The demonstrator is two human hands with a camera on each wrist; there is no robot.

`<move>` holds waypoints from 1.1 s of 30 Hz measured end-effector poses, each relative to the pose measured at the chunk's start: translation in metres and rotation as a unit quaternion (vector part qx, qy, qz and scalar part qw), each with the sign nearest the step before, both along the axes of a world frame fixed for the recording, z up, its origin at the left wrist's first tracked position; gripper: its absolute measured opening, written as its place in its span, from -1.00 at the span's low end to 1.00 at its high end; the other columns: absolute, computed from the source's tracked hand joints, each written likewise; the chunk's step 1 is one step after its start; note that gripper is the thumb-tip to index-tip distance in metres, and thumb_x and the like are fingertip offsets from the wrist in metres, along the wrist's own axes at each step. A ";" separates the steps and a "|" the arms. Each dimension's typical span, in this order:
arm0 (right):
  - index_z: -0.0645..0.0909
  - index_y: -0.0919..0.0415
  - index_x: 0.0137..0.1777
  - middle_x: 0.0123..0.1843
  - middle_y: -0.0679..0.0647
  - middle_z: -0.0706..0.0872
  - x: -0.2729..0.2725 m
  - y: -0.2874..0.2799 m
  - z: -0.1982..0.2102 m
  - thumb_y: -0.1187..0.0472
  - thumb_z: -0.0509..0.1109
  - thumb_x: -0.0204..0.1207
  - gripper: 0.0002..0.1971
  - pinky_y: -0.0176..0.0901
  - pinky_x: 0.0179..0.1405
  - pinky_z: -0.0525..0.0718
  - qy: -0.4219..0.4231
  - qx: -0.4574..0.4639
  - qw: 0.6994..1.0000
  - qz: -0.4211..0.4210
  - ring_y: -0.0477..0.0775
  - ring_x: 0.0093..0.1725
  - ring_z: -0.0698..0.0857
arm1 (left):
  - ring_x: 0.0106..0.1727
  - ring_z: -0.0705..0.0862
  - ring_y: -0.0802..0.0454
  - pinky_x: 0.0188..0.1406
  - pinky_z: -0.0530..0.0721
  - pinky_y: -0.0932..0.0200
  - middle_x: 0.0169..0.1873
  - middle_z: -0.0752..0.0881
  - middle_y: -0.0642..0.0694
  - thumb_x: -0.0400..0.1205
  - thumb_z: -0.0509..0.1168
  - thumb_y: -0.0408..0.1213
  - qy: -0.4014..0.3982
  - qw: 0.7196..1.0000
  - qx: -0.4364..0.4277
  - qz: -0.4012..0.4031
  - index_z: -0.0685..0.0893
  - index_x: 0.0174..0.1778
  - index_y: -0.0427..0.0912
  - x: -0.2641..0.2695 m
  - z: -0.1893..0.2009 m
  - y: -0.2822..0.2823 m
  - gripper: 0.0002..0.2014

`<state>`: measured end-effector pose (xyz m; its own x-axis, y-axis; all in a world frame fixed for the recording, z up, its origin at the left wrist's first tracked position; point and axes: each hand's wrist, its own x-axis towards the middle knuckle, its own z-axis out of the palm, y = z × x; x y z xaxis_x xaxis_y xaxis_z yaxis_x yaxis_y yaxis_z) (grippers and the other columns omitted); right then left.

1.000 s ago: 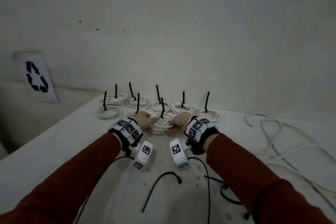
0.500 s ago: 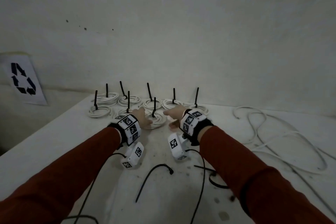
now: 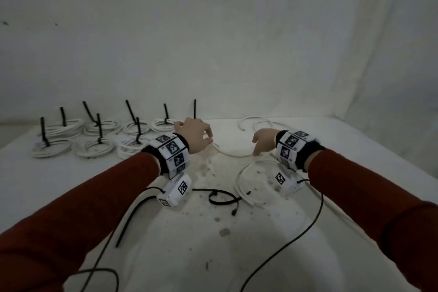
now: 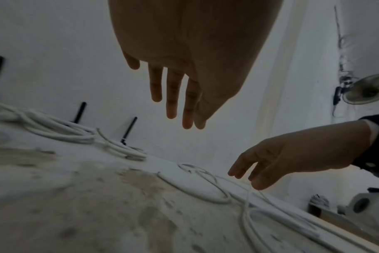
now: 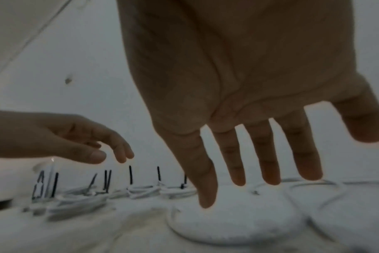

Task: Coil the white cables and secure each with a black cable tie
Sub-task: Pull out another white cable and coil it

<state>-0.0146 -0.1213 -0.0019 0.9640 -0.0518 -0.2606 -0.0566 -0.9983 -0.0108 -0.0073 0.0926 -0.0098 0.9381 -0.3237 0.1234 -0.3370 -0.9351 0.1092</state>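
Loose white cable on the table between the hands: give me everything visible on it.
The loose white cable is thin, round and looks plastic-sheathed. It lies uncoiled and untied on the stained white table, in open loops running off to the right. One end points toward the wall. The right hand hovers over it with fingers spread, and contact cannot be confirmed. The left hand is beside its far curve. A loose black cable tie lies against the near loop.

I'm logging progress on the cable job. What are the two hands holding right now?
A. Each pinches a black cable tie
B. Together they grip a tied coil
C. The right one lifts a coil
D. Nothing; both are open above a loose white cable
D: the left hand and right hand hover with relaxed fingers above the loose white cable, holding nothing.
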 end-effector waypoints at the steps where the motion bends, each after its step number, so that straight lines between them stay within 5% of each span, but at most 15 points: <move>1: 0.47 0.37 0.48 0.49 0.24 0.52 -0.004 -0.008 -0.005 0.08 0.44 0.55 -0.44 -0.03 0.40 0.48 0.017 -0.006 1.000 0.002 0.22 0.46 0.50 | 0.47 0.34 -0.09 0.39 0.21 -0.18 0.40 0.49 -0.02 0.65 0.20 0.05 0.007 1.000 0.012 -0.010 0.60 0.22 0.14 0.001 -0.004 -0.012 -0.73; 7: 0.58 0.36 0.34 0.36 0.25 0.62 -0.023 -0.022 -0.026 0.16 0.46 0.54 -0.58 -0.15 0.13 0.57 0.022 -0.022 0.998 0.054 0.23 0.31 0.62 | 0.50 0.29 -0.15 0.43 0.34 -0.11 0.47 0.41 -0.12 0.66 0.23 -0.03 0.079 0.994 0.014 -0.071 0.43 0.46 0.00 0.005 -0.020 -0.061 -0.56; 10: 0.68 0.31 0.15 0.19 0.20 0.75 -0.026 -0.026 -0.024 0.22 0.46 0.54 -0.77 -0.31 -0.30 0.58 -0.017 0.054 0.996 0.069 0.10 -0.13 0.74 | 0.40 0.45 -0.10 0.34 0.44 0.05 0.39 0.54 -0.10 0.67 0.21 -0.02 0.121 0.986 -0.013 -0.114 0.47 0.44 -0.10 0.000 -0.022 -0.076 -0.56; 12: 0.70 0.28 0.04 0.03 0.17 0.78 -0.028 -0.030 -0.014 0.21 0.42 0.57 -0.85 -0.35 -0.40 0.55 -0.093 0.132 0.984 0.072 -0.02 -0.34 0.65 | 0.23 0.60 -0.07 0.08 0.51 0.21 0.22 0.68 -0.10 0.72 0.14 -0.10 0.155 0.976 -0.072 -0.132 0.55 0.32 -0.19 -0.006 -0.021 -0.082 -0.67; 15: 0.71 0.26 -0.02 -0.04 0.14 0.72 -0.030 -0.034 0.006 0.17 0.44 0.55 -0.85 -0.25 -0.22 0.60 -0.221 0.196 0.951 0.091 -0.02 -0.23 0.57 | -0.28 0.67 -0.11 -0.38 0.62 0.26 -0.24 0.69 -0.17 0.76 0.03 -0.24 0.216 0.927 -0.281 -0.120 0.55 0.04 -0.27 -0.014 -0.012 -0.085 -0.76; 18: 0.66 0.14 -0.13 -0.20 0.00 0.66 -0.030 -0.041 0.027 0.06 0.43 0.56 -0.85 -0.44 -0.47 0.54 -0.279 0.264 0.920 0.078 -0.11 -0.34 0.56 | -0.48 0.42 0.00 -0.70 0.44 0.27 -0.38 0.45 -0.09 0.75 0.02 -0.23 0.149 0.915 -0.363 -0.097 0.50 -0.19 -0.21 -0.011 0.018 -0.077 -0.74; 23: 0.61 0.12 -0.28 -0.50 -0.05 0.54 -0.039 -0.055 0.058 -0.04 0.46 0.52 -0.73 -0.23 -0.37 0.41 -0.337 0.316 0.884 0.074 -0.10 -0.47 0.48 | -0.53 0.30 0.04 -0.60 0.21 0.30 -0.45 0.41 -0.04 0.73 0.04 -0.24 0.064 0.888 -0.452 -0.064 0.47 -0.32 -0.10 0.006 0.076 -0.037 -0.71; 29: 0.66 0.22 -0.36 -0.50 -0.01 0.60 -0.037 -0.069 0.079 -0.07 0.33 0.60 -0.59 -0.23 -0.38 0.49 -0.359 0.266 0.892 0.062 0.04 -0.43 0.62 | -0.75 0.22 0.21 -0.68 0.14 0.47 -0.52 0.32 -0.05 0.67 0.03 -0.36 -0.021 0.838 -0.544 -0.013 0.43 -0.34 -0.11 0.005 0.133 0.029 -0.74; 31: 0.61 0.22 -0.42 -0.50 0.03 0.65 -0.035 -0.074 0.083 -0.11 0.32 0.60 -0.53 -0.35 -0.42 0.46 -0.358 0.295 0.885 0.037 -0.05 -0.47 0.63 | -0.75 0.20 0.20 -0.69 0.14 0.46 -0.54 0.29 -0.05 0.69 0.04 -0.36 -0.041 0.827 -0.561 -0.001 0.44 -0.33 -0.13 0.004 0.145 0.055 -0.74; 33: 0.58 0.36 -0.43 -0.48 0.17 0.67 -0.032 -0.075 0.086 -0.11 0.36 0.57 -0.46 -0.26 -0.34 0.48 -0.350 0.367 0.862 0.024 -0.02 -0.49 0.59 | -0.73 0.19 0.19 -0.70 0.13 0.45 -0.60 0.29 0.00 0.72 0.06 -0.32 -0.037 0.829 -0.558 0.000 0.47 -0.32 -0.14 0.003 0.149 0.079 -0.73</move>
